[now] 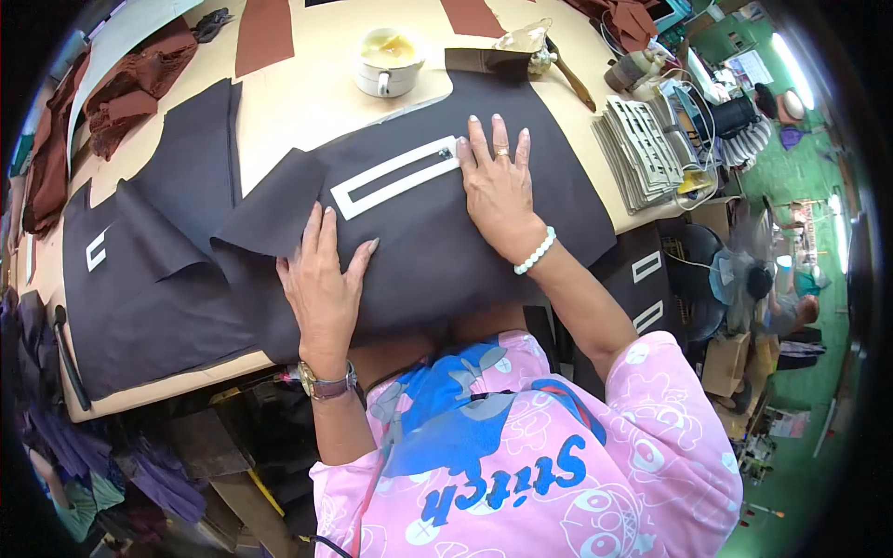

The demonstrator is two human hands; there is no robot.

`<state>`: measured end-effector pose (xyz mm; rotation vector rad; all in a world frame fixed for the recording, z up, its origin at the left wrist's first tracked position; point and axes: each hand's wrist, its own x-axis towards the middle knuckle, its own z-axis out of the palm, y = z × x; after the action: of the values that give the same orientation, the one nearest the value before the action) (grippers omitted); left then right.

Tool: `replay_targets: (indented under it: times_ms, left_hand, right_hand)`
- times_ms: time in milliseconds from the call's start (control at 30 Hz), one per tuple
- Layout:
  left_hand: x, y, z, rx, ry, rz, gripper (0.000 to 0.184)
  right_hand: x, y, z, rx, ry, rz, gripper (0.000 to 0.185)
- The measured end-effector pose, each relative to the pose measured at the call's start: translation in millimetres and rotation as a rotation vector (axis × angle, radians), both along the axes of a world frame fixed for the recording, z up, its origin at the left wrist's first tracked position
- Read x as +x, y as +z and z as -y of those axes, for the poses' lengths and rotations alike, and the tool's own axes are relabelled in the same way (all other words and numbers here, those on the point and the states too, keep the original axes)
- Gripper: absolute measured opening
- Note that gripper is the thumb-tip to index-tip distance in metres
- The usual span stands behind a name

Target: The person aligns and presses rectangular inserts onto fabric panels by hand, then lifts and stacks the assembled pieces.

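A dark fabric panel lies over the table's front edge in front of me. On it sits a white hollow rectangular strip, with a small dark mark near its right end. My right hand lies flat on the panel, fingers spread, its fingertips by the strip's right end. Near the strip's lower left, my left hand rests on the fabric with thumb and fingers apart. A folded-back flap of dark fabric is beside the left fingers. Neither hand holds anything.
Behind the panel stands a white cup with pale yellowish contents. A wooden-handled brush and a stack of slotted cards are at right. At left lie another dark panel, a black tool and reddish-brown cloth.
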<state>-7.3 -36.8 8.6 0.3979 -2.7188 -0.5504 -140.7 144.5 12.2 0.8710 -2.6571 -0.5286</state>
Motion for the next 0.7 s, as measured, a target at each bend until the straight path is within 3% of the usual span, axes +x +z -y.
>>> replay_targets:
  times_ms: [33,167,367,567,700]
  left_hand:
    - [0.3,-4.8,1.6,-0.033,-0.010,-0.035,0.054]
    - [0.5,-4.3,1.7,-0.057,-0.018,-0.044,0.054]
    - [0.6,-7.4,2.9,-0.066,-0.021,-0.056,0.054]
    - [1.4,9.0,11.8,0.046,-0.044,0.052,0.052]
    - [-2.4,10.9,33.8,0.055,-0.014,-0.077,0.053]
  right_hand:
    - [5.0,0.6,1.9,0.074,-0.010,-0.041,0.045]
    - [14.5,5.7,-1.5,-0.106,0.126,0.057,0.042]
    - [-6.5,5.6,-1.0,0.064,0.039,-0.008,0.042]
    - [-13.3,14.7,0.0,0.335,-0.016,0.010,0.057]
    - [-12.4,13.5,0.2,0.427,0.018,-0.053,0.058]
